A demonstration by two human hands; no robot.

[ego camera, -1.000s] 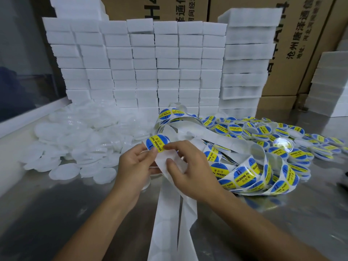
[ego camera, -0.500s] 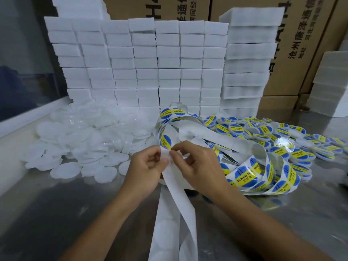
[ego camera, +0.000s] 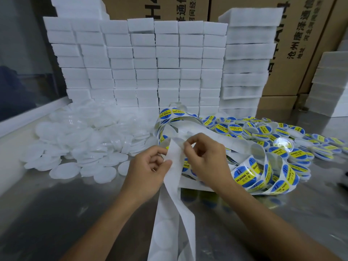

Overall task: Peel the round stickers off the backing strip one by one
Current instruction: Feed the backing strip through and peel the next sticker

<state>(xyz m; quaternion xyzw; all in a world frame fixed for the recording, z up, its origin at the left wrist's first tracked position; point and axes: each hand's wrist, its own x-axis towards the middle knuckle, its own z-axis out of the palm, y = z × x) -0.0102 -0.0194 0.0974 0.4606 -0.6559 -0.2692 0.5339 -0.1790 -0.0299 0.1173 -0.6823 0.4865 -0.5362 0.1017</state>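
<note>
Table (ego camera: 56, 213): steel, carries everything below.
Foam blocks (ego camera: 143, 65): stacked wall, 12 o'clock.
White discs (ego camera: 84, 140): heap, 10 o'clock.
Labelled tins (ego camera: 278, 132): pile, 2 o'clock.
Backing strip (ego camera: 175, 185): centre, between both hands, stripped tail trailing to 6 o'clock.
Round stickers (ego camera: 244, 176): on strip loops, 3 o'clock.
Left hand (ego camera: 148, 170): pinching strip edge.
Right hand (ego camera: 205, 157): fingertips pinching strip top.

Between my fingers (ego camera: 185, 146) runs a plain white backing strip (ego camera: 174, 166); right of them, round stickers (ego camera: 244, 176) are blue with yellow bands.
</note>
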